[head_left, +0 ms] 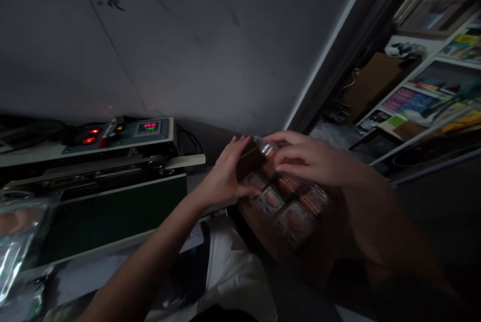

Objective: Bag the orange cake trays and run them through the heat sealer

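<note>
Below me, a cardboard box [259,224] holds several small packs [296,222] with orange-brown contents under clear, shiny film. My right hand [306,156] is over the far side of the box, its fingers closed on a plastic-wrapped pack [269,151] whose clear end sticks up. What is inside that pack is too blurred to name. At the box's left edge, my left hand [223,177] has its fingers stretched apart. Its thumb reaches over the packs, and it grips nothing that I can see.
On the left stands a sealing machine [171,134] with lit red switches, a digital display [148,127] and a green conveyor belt [120,214]. Clear plastic packaging [22,237] lies at the belt's left end. A grey wall is ahead; shelves [421,96] stand beyond a frame at right.
</note>
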Motion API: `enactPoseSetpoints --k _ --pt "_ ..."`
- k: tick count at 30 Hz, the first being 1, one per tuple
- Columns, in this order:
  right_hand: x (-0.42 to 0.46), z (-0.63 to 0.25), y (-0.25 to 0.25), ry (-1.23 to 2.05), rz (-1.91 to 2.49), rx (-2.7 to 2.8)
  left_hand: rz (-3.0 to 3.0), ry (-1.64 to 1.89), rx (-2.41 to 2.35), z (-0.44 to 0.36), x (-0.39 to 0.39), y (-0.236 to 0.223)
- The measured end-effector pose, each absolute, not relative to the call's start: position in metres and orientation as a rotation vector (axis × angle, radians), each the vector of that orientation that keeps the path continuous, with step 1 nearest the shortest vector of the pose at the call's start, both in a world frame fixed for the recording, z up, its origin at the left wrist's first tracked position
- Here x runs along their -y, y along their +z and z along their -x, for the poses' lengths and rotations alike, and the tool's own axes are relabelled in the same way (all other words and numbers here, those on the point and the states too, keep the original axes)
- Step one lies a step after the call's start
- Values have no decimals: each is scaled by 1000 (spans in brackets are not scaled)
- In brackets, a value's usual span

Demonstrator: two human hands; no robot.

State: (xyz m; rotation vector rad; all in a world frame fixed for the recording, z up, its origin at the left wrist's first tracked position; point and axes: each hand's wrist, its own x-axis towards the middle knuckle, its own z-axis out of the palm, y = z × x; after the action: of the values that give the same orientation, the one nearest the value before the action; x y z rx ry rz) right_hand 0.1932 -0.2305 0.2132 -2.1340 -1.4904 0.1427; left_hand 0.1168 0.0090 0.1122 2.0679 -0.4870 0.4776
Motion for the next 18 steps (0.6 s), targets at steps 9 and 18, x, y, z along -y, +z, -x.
enactPoseSetpoints --k 9,18 --pt "134 -206 146 760 1341 1027 -1339 -70 147 -51 -63 101" --pt "55 -146 8 666 1134 422 -1030 363 -498 -22 -83 40"
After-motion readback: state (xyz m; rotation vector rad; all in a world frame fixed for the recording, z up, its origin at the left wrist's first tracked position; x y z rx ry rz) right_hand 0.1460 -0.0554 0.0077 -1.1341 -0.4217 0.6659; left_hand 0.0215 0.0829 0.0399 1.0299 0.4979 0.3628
